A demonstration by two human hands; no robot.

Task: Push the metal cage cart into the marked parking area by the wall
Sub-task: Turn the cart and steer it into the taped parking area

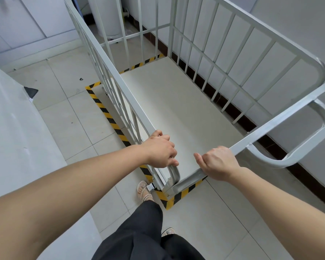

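The white metal cage cart (223, 76) stands along the right wall, its pale floor panel (176, 102) lying inside a rectangle of yellow-and-black floor tape (105, 113). Tape shows along the cart's left side, its far end and the near corner. My left hand (160, 149) grips the near end of the left side rail, at the rounded corner. My right hand (219, 163) grips the near cross bar of the cart. A caster shows under the near left corner, beside my foot.
The white wall (298, 34) with a dark skirting runs close along the cart's right side. A pale surface (13, 128) fills the left. White cabinets (26, 25) and a white cylinder stand at the back. Tiled floor (69, 117) lies left of the tape.
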